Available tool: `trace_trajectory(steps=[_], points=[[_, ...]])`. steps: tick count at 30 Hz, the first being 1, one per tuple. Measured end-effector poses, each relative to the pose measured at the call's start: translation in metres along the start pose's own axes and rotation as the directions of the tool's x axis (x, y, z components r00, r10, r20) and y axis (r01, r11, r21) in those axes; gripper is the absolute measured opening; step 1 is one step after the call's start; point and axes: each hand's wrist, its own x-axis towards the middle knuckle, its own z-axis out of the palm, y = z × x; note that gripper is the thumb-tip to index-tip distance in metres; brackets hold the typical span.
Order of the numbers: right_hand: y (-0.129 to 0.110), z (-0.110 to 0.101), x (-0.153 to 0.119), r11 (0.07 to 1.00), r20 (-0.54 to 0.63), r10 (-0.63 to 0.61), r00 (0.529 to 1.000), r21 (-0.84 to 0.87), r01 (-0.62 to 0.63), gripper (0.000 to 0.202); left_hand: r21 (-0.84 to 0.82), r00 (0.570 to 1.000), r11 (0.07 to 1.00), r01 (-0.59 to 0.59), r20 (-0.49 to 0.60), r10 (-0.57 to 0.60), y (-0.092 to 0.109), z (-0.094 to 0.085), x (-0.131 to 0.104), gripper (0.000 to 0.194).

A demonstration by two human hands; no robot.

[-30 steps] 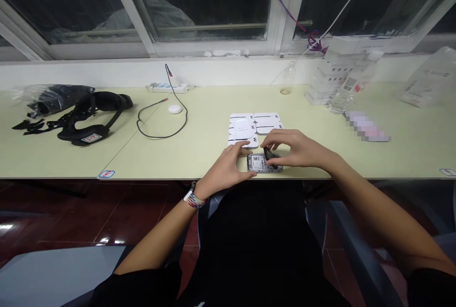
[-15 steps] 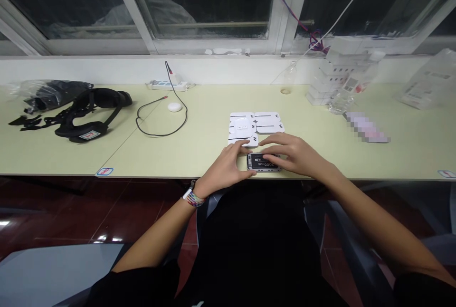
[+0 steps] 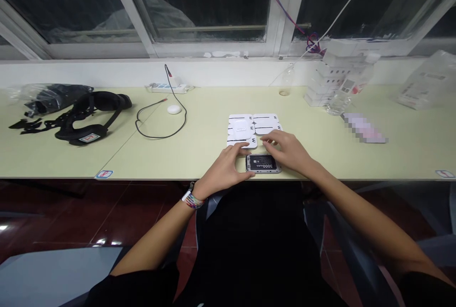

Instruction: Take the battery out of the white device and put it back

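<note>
A small open-backed electronic device (image 3: 248,166) lies near the table's front edge. Its black battery (image 3: 261,161), printed 3000mAh, shows face up inside a pale frame. My left hand (image 3: 225,167) closes around the left end of the device, thumb at the near edge and fingers at the far edge. Just above the right end hovers my right hand (image 3: 288,150), its fingers curved and holding nothing. Beyond both hands lie several white rounded panels (image 3: 268,120) marked with black lines and a W. A smaller white cover (image 3: 240,127) rests on the left ones.
To the left are a black headset strap (image 3: 85,126), a black cable (image 3: 161,137), a round white case (image 3: 174,109) and a power strip (image 3: 167,88). On the right stand white boxes (image 3: 322,83), clear bottles (image 3: 338,102) and a plastic bag (image 3: 423,83). A blurred pink item (image 3: 365,129) lies nearby.
My right hand has lifted off the battery and drawn back toward the far right corner of the device, uncovering the battery's print. My left hand keeps its hold.
</note>
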Motion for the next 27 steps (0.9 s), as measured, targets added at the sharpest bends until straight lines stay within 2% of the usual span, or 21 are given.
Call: trace_trajectory(steps=[3, 7, 10, 13, 16, 19, 21, 24, 27], points=[[-0.004, 0.010, 0.048, 0.980, 0.041, 0.172, 0.984, -0.106, -0.166, 0.033, 0.004, 1.000, 1.000, -0.013, 0.003, 0.013, -0.001, 0.000, 0.000, 0.077], [-0.018, 0.030, 0.098, 0.932, 0.200, 0.291, 0.935, -0.281, -0.230, 0.064, 0.012, 1.000, 1.000, -0.017, 0.004, 0.017, 0.001, 0.000, 0.000, 0.074], [-0.025, 0.042, 0.115, 0.921, 0.245, 0.324, 0.914, -0.305, -0.244, 0.070, 0.010, 1.000, 1.000, -0.010, 0.008, 0.010, 0.001, -0.001, 0.000, 0.078], [-0.022, 0.043, 0.118, 0.939, 0.248, 0.320, 0.914, -0.214, -0.270, 0.075, 0.007, 1.000, 1.000, -0.009, 0.015, 0.009, 0.001, 0.000, 0.000, 0.077], [-0.012, 0.037, 0.111, 0.962, 0.198, 0.271, 0.942, -0.068, -0.263, 0.080, 0.005, 1.000, 1.000, -0.001, 0.018, 0.001, 0.001, 0.000, -0.001, 0.078], [0.002, 0.024, 0.094, 0.983, 0.088, 0.178, 0.980, 0.037, -0.182, 0.044, -0.038, 1.000, 0.999, 0.015, 0.018, -0.014, -0.001, 0.001, -0.001, 0.091], [0.011, 0.013, 0.075, 0.994, -0.030, 0.098, 0.995, 0.059, -0.096, 0.025, -0.079, 1.000, 0.997, 0.024, 0.015, -0.023, -0.003, 0.003, -0.002, 0.107], [0.023, -0.001, 0.035, 0.993, -0.229, -0.076, 0.970, 0.075, 0.096, 0.017, -0.120, 1.000, 0.993, 0.014, -0.004, -0.014, -0.007, 0.005, -0.002, 0.123], [0.029, -0.006, -0.005, 0.966, -0.235, -0.218, 0.947, 0.087, 0.244, 0.023, -0.129, 1.000, 0.992, -0.001, -0.011, -0.001, -0.008, 0.006, -0.001, 0.126]])
